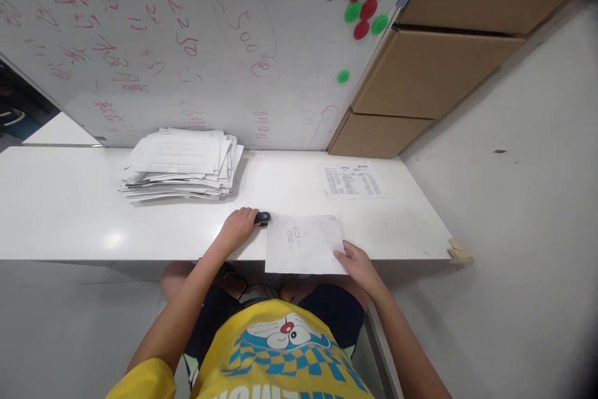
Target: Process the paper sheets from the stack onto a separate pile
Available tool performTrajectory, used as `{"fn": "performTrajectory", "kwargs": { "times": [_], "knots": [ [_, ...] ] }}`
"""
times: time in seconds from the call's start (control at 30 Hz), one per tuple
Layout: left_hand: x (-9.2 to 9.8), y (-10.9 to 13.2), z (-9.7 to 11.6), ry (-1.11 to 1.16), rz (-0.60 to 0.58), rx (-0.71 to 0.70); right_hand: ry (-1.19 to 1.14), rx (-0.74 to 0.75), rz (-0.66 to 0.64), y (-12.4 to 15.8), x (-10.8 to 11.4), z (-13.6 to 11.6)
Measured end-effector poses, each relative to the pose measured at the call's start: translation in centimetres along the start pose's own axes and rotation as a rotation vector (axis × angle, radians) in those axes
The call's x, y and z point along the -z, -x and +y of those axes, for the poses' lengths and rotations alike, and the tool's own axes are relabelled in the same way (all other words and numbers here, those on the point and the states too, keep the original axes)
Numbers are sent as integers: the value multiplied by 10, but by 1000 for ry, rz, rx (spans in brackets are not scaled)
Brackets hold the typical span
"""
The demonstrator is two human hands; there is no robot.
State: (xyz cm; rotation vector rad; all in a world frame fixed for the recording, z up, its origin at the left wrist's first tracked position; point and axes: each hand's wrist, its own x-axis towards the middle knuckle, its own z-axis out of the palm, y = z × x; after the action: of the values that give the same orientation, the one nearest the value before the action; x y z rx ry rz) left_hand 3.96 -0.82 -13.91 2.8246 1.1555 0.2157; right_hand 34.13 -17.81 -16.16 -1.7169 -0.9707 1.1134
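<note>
My left hand (240,226) is wrapped round a small black stapler (263,218), whose front end points right and meets the upper left corner of a white sheet of paper (303,246). Two small printed rectangles show on the left half of the sheet. My right hand (357,264) pinches the sheet at its lower right edge, thumb on top and the other fingers underneath. The sheet's near edge hangs slightly over the front of the table. Whether it is one sheet or several cannot be made out.
A tall, uneven stack of papers (182,165) stands at the back left of the white table (65,206). A printed form (354,180) lies at the back right. Behind rises a whiteboard (289,7) with red writing and round magnets; cardboard boxes (434,72) are stacked to its right.
</note>
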Motion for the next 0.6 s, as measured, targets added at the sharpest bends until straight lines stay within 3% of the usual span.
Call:
{"fn": "performTrajectory", "kwargs": {
  "times": [0.6],
  "knots": [
    [5,-1,-4,-80,-47,-17,316,9,35,10,5,-37]
  ]
}}
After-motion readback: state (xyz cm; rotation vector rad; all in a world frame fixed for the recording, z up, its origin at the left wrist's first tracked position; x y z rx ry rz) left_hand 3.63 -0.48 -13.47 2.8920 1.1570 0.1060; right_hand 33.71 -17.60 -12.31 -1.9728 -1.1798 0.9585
